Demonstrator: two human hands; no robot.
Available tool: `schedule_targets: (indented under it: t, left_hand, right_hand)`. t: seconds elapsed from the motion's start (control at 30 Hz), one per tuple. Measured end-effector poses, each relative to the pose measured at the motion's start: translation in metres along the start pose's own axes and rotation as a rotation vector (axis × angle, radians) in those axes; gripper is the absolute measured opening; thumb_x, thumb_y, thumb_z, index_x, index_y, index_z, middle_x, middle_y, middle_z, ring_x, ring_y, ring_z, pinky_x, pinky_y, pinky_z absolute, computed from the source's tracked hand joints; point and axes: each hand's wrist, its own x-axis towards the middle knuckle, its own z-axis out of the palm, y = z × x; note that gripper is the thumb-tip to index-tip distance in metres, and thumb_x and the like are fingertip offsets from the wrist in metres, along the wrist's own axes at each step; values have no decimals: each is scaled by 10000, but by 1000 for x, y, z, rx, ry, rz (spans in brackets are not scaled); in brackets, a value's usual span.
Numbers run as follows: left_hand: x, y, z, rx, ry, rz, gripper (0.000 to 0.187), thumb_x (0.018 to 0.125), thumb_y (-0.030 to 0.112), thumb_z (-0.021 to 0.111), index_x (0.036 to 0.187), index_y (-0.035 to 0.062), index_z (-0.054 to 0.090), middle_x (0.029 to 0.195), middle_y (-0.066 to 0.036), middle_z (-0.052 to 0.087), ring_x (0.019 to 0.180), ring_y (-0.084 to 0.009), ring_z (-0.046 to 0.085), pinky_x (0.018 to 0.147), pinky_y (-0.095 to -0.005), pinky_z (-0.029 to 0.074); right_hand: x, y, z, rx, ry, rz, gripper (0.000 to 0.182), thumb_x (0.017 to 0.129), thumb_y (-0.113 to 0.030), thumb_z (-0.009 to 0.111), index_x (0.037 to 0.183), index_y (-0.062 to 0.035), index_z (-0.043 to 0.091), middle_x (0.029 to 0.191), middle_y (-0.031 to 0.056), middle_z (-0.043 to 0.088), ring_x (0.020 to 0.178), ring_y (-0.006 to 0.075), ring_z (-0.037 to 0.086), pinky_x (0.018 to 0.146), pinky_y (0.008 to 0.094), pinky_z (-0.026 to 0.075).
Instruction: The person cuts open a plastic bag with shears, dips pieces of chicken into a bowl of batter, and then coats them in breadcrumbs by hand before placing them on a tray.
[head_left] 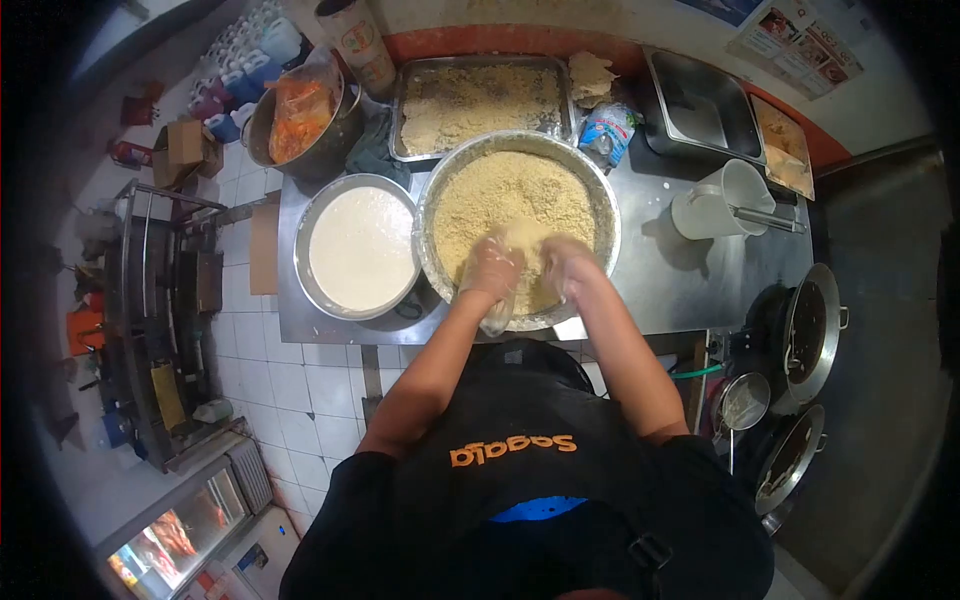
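Note:
Both hands are inside a large round metal bowl (428, 262) filled with pale yellow breadcrumbs (500, 185). My left hand (492, 268), in a loose clear plastic glove, has its fingers closed at a pale crumb-coated piece (522, 234), whose kind is hidden under the crumbs. On the other side of that piece is my right hand (570, 266), also in clear plastic; motion blurs its fingers. Left of the crumbs stands a metal bowl (303, 262) of creamy white batter (362, 248).
Behind the bowls lies a crumb-strewn metal tray (400, 140). A large pot (258, 140) with a bag of orange food stands back left. On the right are a deep steel pan (700, 100), a pitcher (722, 200) with metal tongs, and two large woks (815, 330) beyond the table.

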Motion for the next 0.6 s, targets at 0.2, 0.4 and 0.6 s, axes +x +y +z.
schedule_targets:
  t: [0.2,0.4,0.6]
  left_hand:
    - [30,-11,1,285,254,535,463,825,139,528,1268,6,523,1347,-203,477,1224,-352,466,1020,-428,383]
    - [18,0,-2,368,-42,363,552,848,111,473,1389,28,408,1511,-165,272,1405,-304,251,1136,-411,226]
    - [19,13,-4,420,-77,412,538,868,153,454,1382,1,407,1484,-152,335,1404,-277,262,1137,-414,224]
  right_hand:
    - [12,7,5,-428,376,-472,359,858,-198,549,1181,-41,554,1099,173,604,1017,254,590,873,359,465]
    - [-7,-13,44,-1671,126,-646,724,837,-191,532,1452,37,227,1544,215,136,1433,383,106,1125,593,52]
    - [17,-37,29,-1889,72,-596,594,886,-255,485,1396,24,367,1486,191,315,1424,329,189,1154,532,64]
